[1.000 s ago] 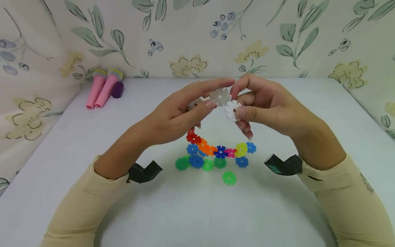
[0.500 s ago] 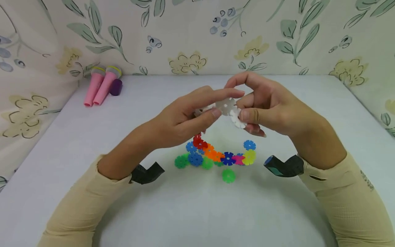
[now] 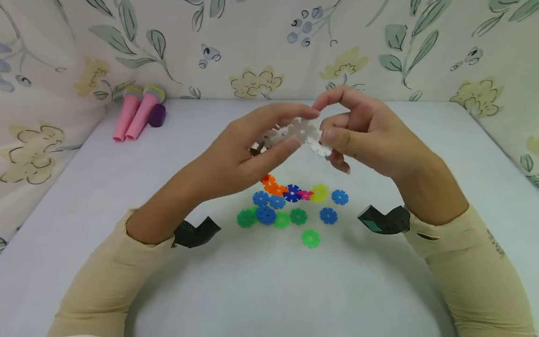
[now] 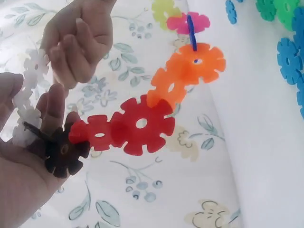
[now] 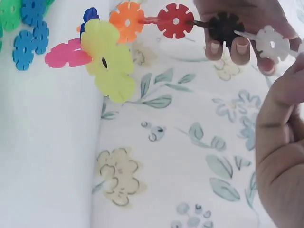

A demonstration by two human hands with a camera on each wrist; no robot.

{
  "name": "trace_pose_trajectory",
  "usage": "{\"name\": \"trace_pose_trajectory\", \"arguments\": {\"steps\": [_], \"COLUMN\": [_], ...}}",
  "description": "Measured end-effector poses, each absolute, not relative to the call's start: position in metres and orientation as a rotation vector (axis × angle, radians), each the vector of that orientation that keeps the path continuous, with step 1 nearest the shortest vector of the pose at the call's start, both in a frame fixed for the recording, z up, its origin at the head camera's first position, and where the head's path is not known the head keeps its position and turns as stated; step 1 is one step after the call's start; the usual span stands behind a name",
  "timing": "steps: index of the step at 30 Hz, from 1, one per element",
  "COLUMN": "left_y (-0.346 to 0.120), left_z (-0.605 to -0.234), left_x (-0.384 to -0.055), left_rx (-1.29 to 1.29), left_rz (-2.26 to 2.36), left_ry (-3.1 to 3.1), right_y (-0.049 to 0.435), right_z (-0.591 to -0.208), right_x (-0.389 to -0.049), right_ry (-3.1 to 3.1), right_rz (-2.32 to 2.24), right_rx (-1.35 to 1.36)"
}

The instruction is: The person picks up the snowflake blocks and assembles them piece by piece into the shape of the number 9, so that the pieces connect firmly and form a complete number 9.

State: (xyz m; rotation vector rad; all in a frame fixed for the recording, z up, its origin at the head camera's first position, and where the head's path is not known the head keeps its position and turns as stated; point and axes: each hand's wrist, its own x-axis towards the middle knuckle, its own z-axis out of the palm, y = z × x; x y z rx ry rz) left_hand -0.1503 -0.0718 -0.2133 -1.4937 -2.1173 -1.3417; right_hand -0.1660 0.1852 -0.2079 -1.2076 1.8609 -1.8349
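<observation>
one chain of notched discs [image 3: 275, 189], head view: its white discs [image 3: 294, 132] lie between the thumb and fingers of the left hand [image 3: 237, 154], which grasps them with its index finger extended. the right hand [image 3: 372, 138] pinches the outermost white disc [image 3: 318, 147] between thumb and index finger. below the hands the chain runs rightward through orange, dark blue, pink and yellow. loose blue discs [image 3: 328, 216] and loose green discs [image 3: 311, 238] lie nearer the wearer on the white table [image 3: 269, 290]. at the far left corner rest two pink microphones [image 3: 141, 117], with a purple piece [image 3: 157, 115] just beside them; a floral cloth [image 3: 269, 51] rises behind. a black attachment [image 3: 197, 233] projects at each beige sleeve [image 3: 471, 267].

left wrist view: a black disc [image 4: 66, 154], turned face-on, rests against the left fingers, with another dark disc [image 4: 37, 132] edge-on beside it. from there two red discs [image 4: 142, 124], two orange discs [image 4: 204, 61], a dark blue disc [image 4: 192, 35] seen on edge, a pink disc [image 4: 188, 23] and a yellow disc [image 4: 165, 13] follow in order.

right wrist view: the yellow disc stands foremost. the right hand enters at the right edge, its fingertips partly cut off by the frame; left fingertips show behind the black disc.
</observation>
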Motion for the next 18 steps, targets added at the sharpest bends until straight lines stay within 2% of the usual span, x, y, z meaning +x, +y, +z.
{"name": "trace_pose_trajectory", "arguments": {"steps": [3,9,13,18], "left_y": [-0.078,-0.088,-0.086,-0.085], "left_z": [-0.208,-0.202,-0.204,-0.208], "left_x": [-0.155,-0.162,-0.164,-0.165], "left_rx": [-1.376,-1.068,-0.947,-0.946], "left_rz": [-1.511,-2.069,-2.255,-2.126], "left_ry": [-2.028,-1.799,-1.762,-1.948], "right_y": [0.191,0.197,0.196,0.193], "right_z": [-0.202,-0.192,-0.194,-0.198], "right_x": [-0.164,-0.160,-0.162,-0.162], "right_ry": [2.192,2.606,2.575,2.546], "right_rz": [-1.789,-1.306,-1.381,-1.500], "right_rx": [-1.128,-0.876,-0.917,-1.006]}}
